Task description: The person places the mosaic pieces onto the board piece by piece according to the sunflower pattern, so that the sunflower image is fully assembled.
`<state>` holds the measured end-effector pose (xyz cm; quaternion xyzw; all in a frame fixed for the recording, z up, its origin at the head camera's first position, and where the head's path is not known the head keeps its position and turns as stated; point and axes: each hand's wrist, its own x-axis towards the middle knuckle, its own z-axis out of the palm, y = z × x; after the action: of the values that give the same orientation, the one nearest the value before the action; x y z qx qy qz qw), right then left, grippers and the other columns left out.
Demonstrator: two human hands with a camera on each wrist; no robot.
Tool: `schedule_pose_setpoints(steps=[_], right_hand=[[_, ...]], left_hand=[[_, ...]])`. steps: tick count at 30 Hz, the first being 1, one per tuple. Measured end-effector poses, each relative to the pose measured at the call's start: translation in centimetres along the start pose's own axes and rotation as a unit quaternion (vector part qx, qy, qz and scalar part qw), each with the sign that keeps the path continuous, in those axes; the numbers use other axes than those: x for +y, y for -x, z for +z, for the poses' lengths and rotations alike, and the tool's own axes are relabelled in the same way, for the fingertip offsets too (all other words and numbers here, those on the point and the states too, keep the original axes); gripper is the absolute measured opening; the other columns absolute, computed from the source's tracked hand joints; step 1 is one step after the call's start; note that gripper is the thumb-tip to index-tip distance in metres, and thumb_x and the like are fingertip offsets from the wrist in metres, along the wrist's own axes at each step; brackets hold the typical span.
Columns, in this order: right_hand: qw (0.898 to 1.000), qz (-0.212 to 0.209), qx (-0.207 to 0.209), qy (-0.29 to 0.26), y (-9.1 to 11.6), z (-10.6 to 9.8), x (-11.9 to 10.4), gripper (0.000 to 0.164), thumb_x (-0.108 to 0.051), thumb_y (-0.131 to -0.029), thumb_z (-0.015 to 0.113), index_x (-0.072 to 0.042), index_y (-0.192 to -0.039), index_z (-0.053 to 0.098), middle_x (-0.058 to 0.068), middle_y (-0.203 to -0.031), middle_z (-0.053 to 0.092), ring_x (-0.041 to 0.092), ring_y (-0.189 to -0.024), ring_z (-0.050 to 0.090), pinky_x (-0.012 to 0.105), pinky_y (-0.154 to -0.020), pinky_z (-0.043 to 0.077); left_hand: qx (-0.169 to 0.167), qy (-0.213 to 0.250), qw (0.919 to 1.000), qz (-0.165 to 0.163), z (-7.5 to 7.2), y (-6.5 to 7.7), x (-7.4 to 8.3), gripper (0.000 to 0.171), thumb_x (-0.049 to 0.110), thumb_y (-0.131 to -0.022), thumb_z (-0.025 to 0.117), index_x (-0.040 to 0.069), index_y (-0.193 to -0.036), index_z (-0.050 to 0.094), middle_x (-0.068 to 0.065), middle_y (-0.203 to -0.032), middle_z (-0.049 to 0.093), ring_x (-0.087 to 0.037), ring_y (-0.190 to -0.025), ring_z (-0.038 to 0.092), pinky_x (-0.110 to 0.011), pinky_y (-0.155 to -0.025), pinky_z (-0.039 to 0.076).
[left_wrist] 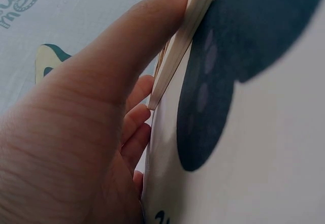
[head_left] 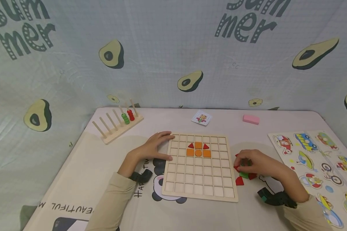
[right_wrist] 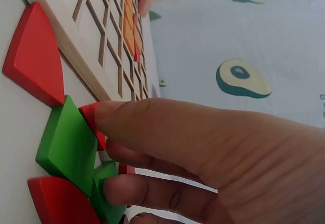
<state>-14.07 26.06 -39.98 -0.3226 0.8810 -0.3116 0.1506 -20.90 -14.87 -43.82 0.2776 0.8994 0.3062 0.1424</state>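
A wooden grid board (head_left: 196,179) lies on the table. Near its top sit several orange pieces, among them a circle (head_left: 198,153), with a red triangle (head_left: 206,146) at each side. My left hand (head_left: 153,147) rests at the board's upper left edge, fingers spread, the thumb (left_wrist: 147,26) along the rim. Right of the board, my right hand (head_left: 257,163) pinches a small red piece (right_wrist: 90,113) between thumb and index finger, low among the loose pieces. Around it lie a green diamond (right_wrist: 68,142) and a red curved-edge piece (head_left: 239,181); others are partly hidden under the fingers.
A wooden peg rack (head_left: 122,128) with green and red beads stands at the back left. Behind the board lie a small picture card (head_left: 201,117) and a pink block (head_left: 251,119). A vehicle puzzle board (head_left: 315,160) covers the right side. A printed cloth hangs behind the table.
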Motion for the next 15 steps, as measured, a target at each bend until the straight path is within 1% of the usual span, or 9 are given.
schedule_pose_setpoints(steps=[4,10,12,15], right_hand=[[1.0,0.006,0.011,0.011,0.3,-0.4,0.1,0.01,-0.009,-0.086,0.074,-0.016,-0.091,0.069,-0.002,-0.088,0.062,0.001,-0.073,0.048,0.021,-0.062,0.047],[0.999,0.003,0.039,0.023,0.9,-1.0,0.8,0.012,-0.008,-0.083,0.076,-0.015,-0.091,0.069,-0.009,-0.086,0.059,0.001,-0.072,0.048,0.02,-0.061,0.048],[0.998,0.001,0.047,0.03,1.1,-1.2,1.1,0.013,-0.007,-0.082,0.076,-0.014,-0.091,0.069,-0.008,-0.085,0.06,0.001,-0.071,0.048,0.02,-0.061,0.049],[0.998,0.018,0.053,0.029,1.5,-1.5,1.5,0.013,-0.006,-0.083,0.075,-0.012,-0.093,0.068,-0.006,-0.087,0.062,0.001,-0.073,0.05,0.021,-0.063,0.051]], left_hand=[[0.002,-0.002,1.0,0.001,0.0,0.0,0.0,0.086,0.04,-0.076,0.082,0.016,-0.148,0.043,-0.009,-0.159,0.027,-0.034,-0.147,0.017,-0.058,-0.116,0.016],[0.0,-0.006,1.0,0.002,-0.2,0.1,0.1,0.086,0.04,-0.076,0.082,0.016,-0.148,0.042,-0.009,-0.159,0.026,-0.034,-0.147,0.017,-0.059,-0.116,0.016],[-0.001,-0.003,1.0,0.001,-0.2,0.1,0.2,0.086,0.04,-0.076,0.082,0.016,-0.148,0.042,-0.009,-0.159,0.026,-0.034,-0.147,0.017,-0.059,-0.116,0.016],[-0.002,-0.001,1.0,-0.001,-0.2,0.1,0.2,0.086,0.04,-0.076,0.082,0.016,-0.148,0.042,-0.009,-0.159,0.026,-0.034,-0.147,0.017,-0.059,-0.116,0.016]])
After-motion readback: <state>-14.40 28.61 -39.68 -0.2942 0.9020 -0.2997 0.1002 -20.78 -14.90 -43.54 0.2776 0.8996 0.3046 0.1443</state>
